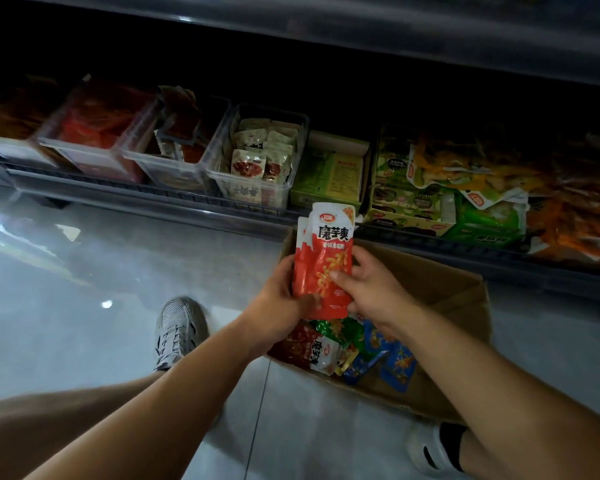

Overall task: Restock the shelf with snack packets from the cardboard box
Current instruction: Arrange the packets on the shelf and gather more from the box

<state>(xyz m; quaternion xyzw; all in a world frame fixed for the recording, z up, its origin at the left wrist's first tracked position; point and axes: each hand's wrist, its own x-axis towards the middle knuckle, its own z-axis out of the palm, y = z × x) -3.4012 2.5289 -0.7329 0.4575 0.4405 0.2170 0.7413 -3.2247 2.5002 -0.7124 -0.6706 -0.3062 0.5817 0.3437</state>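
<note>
Squaring the red packets (323, 258) comes first: the left grip (284, 299) and right grip (371, 289) both clasp the small stack upright above the cardboard box (447, 282). Even the edges, keep thumbs firm, then likely slot them into a red-filled bin (94, 157) on the shelf (153, 195).

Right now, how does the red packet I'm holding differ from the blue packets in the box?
The red packet is red with a white top; the blue packets are blue. The red packet is upright, held by left hand and right hand above the cardboard box; the blue packets lie jumbled inside it. Both are glossy pouches.
</note>
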